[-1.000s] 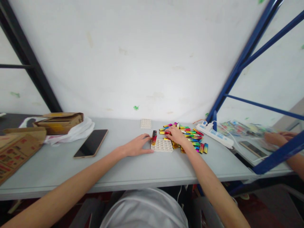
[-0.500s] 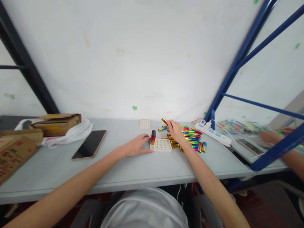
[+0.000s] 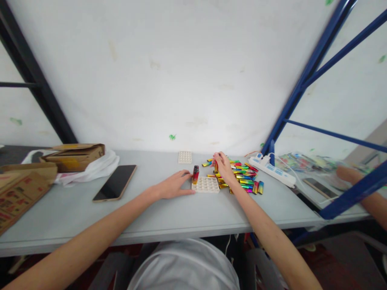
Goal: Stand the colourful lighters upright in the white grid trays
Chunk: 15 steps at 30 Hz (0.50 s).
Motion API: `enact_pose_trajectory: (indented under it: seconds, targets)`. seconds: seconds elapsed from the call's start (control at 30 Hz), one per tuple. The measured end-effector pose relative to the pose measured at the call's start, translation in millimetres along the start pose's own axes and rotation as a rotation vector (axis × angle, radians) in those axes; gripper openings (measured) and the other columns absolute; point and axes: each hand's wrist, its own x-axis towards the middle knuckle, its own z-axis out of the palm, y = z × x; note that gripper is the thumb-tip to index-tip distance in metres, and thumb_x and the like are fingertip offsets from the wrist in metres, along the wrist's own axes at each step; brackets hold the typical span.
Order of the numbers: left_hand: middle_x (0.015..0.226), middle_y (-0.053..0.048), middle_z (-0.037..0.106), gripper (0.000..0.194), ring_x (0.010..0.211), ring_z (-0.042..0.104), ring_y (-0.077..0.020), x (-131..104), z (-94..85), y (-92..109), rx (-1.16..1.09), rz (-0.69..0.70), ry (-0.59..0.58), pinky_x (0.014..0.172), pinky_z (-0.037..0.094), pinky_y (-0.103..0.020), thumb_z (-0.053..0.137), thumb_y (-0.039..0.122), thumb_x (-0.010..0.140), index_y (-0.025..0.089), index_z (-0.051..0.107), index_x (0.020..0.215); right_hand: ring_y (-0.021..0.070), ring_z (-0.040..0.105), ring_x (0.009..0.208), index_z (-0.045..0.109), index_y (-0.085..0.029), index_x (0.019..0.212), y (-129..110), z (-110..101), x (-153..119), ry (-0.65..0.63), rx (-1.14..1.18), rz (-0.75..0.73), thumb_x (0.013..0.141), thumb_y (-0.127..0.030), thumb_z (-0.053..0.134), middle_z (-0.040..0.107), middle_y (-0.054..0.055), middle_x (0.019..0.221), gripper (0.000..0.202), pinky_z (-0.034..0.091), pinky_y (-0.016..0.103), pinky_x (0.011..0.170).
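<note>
A white tray with rows of round holes (image 3: 207, 185) lies on the grey table. Two red and gold lighters (image 3: 196, 175) stand upright at its left end. My left hand (image 3: 176, 185) rests beside that end, thumb and fingers apart around the corner, holding nothing. Above the near pile, my right hand (image 3: 223, 167) pinches a gold lighter (image 3: 215, 166), which points downward and is partly hidden by the fingers. Several shiny coloured lighters (image 3: 246, 177) lie heaped right of the tray.
A second white tray (image 3: 185, 157) lies near the wall. To the left are a phone (image 3: 115, 183), a white bag (image 3: 105, 163) and cardboard boxes (image 3: 26, 193). A power strip (image 3: 273, 171) and a blue frame (image 3: 292, 100) stand right. Beyond it, another person's arm (image 3: 353, 181) shows.
My right hand has turned the gold lighter from pointing up and left to pointing downward. My left hand and the upright lighters keep their places.
</note>
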Motion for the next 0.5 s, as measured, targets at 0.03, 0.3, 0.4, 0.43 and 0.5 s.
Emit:
enact_pose_trajectory:
  seconds: [0.03, 0.3, 0.4, 0.43, 0.5]
  targets:
    - [0.148, -0.017, 0.052, 0.073, 0.138, 0.054, -0.0315, 0, 0.0, 0, 0.001, -0.002, 0.0, 0.122, 0.038, -0.041, 0.056, 0.073, 0.096, 0.017, 0.053, 0.142, 0.0161, 0.06, 0.059, 0.052, -0.025, 0.091, -2, 2, -2, -0.025, 0.079, 0.031, 0.09, -0.082, 0.051, 0.061, -0.002, 0.071, 0.057, 0.049, 0.029, 0.058]
    - [0.149, -0.016, 0.053, 0.072, 0.137, 0.055, -0.0315, -1, 1.0, -1, 0.006, 0.022, 0.029, 0.12, 0.04, -0.042, 0.055, 0.073, 0.097, 0.02, 0.053, 0.144, 0.0066, 0.021, 0.041, 0.049, -0.024, 0.076, -12, 10, -8, -0.06, 0.254, 0.204, 0.077, -0.082, 0.07, 0.03, -0.01, 0.054, 0.061, 0.016, 0.022, 0.038]
    - [0.148, -0.016, 0.054, 0.073, 0.137, 0.054, -0.0319, 0, 2.0, -2, 0.009, 0.024, 0.03, 0.12, 0.04, -0.042, 0.055, 0.074, 0.096, 0.019, 0.053, 0.144, 0.0069, 0.014, 0.043, 0.039, -0.024, 0.063, -13, 11, -10, -0.095, 0.272, 0.301, 0.08, -0.093, 0.052, 0.022, -0.009, 0.053, 0.072, 0.011, 0.024, 0.039]
    - [0.148, -0.016, 0.054, 0.074, 0.137, 0.055, -0.0321, 0, 2.1, -2, 0.006, 0.021, 0.027, 0.12, 0.04, -0.042, 0.055, 0.074, 0.096, 0.019, 0.053, 0.144, 0.0072, 0.013, 0.043, 0.037, -0.024, 0.061, -13, 12, -10, -0.105, 0.275, 0.324, 0.082, -0.095, 0.045, 0.021, -0.009, 0.052, 0.074, 0.011, 0.025, 0.039]
    - [0.148, -0.016, 0.054, 0.073, 0.137, 0.055, -0.0319, 0, 2.0, -2, -0.003, 0.019, 0.026, 0.12, 0.04, -0.042, 0.055, 0.074, 0.096, 0.019, 0.053, 0.144, 0.0076, 0.012, 0.044, 0.033, -0.025, 0.059, -14, 13, -12, -0.096, 0.261, 0.338, 0.084, -0.094, 0.039, 0.021, -0.008, 0.051, 0.074, 0.011, 0.025, 0.04]
